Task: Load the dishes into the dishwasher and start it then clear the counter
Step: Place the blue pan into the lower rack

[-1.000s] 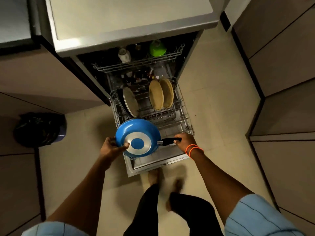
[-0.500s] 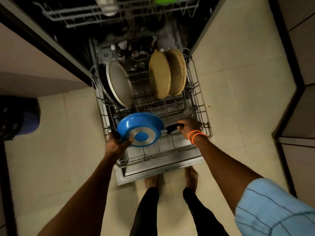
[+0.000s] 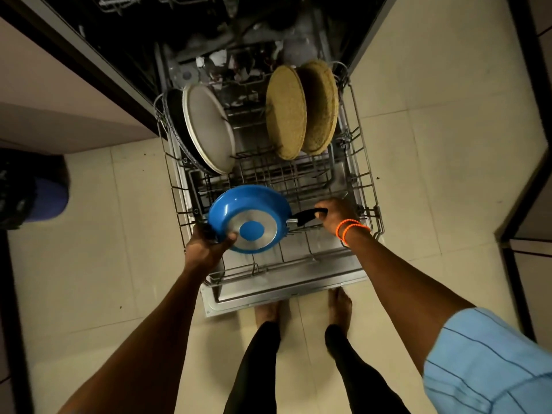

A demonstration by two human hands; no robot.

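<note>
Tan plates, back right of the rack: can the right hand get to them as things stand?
Probably not yet: the right hand grips the blue pan handle. The path to the tan plates looks open over bare rack.

Materials and finishes at the open dishwasher.
We see a glossy blue pan (image 3: 249, 218) with a brushed-metal base ring and matt black handle (image 3: 307, 216), a metal wire rack (image 3: 363, 162), two rough, matt tan plates (image 3: 288, 112), a smooth off-white plate (image 3: 209, 127), smooth pale floor tiles (image 3: 442, 144) and a striped blue cloth sleeve (image 3: 490, 363).
</note>
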